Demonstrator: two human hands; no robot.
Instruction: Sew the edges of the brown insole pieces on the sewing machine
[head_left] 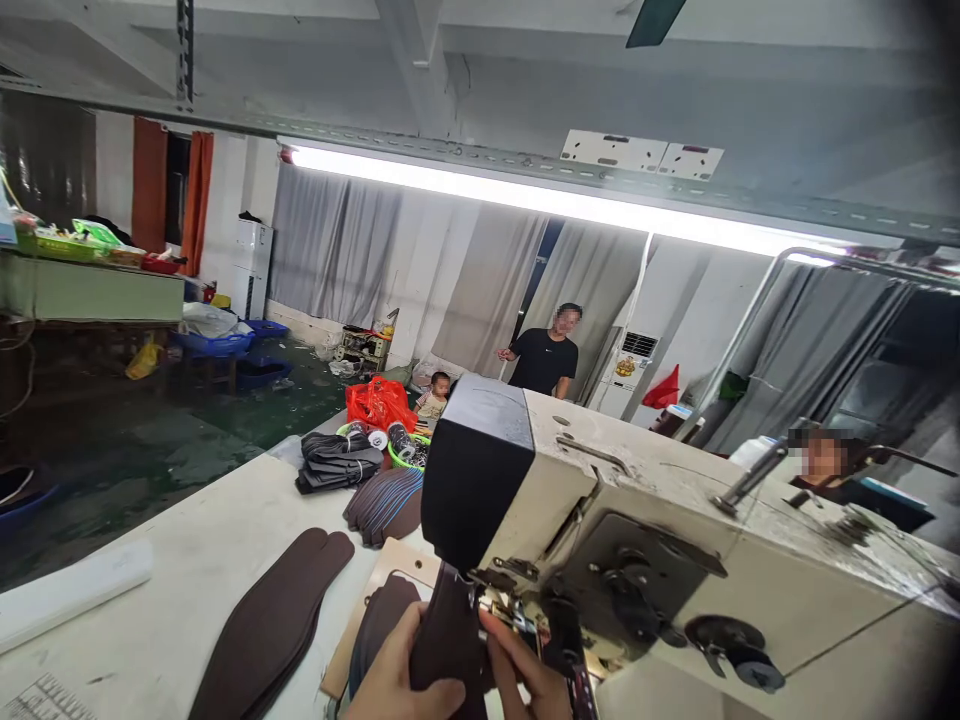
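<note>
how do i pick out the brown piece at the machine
Find the big sewing machine, then the black cover at its left end. Just below, the left hand grips the brown piece. Unlike the brown stack lying flat on the table, it is held at the machine.

Left hand (405,668)'s got a dark brown fabric piece (448,635) pinched right at the sewing machine (570,450), right hand (529,675) up by its edge. More brown pieces (270,625) sit stacked on the white counter (172,580), plus a red plastic bag (382,402) further back. Somebody in a black tee (541,360) is standing behind the machine.
</note>
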